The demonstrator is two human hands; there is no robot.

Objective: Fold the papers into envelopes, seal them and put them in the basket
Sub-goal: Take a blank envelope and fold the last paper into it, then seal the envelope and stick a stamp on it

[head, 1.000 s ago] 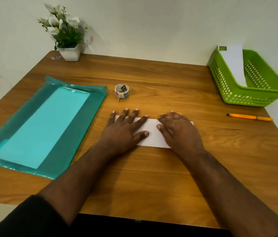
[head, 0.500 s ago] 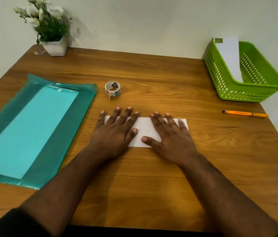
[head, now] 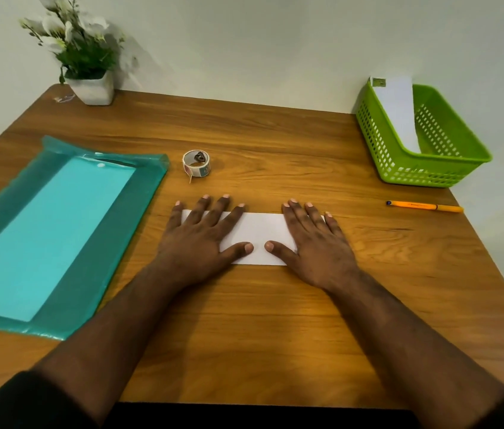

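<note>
Two hands lie flat on a folded white paper [head: 260, 235] at the middle of the wooden table [head: 275, 320]. The left hand [head: 196, 239] covers the strip's left end, the right hand [head: 315, 243] its right end. Fingers on both are straight and spread, palms down, with the thumbs pointing inward and nearly meeting over the bare middle of the strip; nothing is pinched or gripped.

This looks like the creasing step, the fold being pressed flat. To do it well, I judge the palms should bear down evenly while the fingertips run outward along the folded edge, so the crease sets sharp and the layers do not slide out of line. One hand should anchor the paper whenever the other sweeps.

Sealing seems next: a small roll of stickers [head: 196, 164] sits just beyond the left hand's fingertips, within easy reach. The green basket [head: 405, 168] stands at the far right corner, well apart from the strip, with one finished white envelope [head: 400, 116] leaning inside it. A teal plastic folder [head: 95, 274] holding a sheet lies to the left, an orange pen [head: 424, 207] to the right, and a potted plant [head: 85, 57] at the far left corner.
</note>
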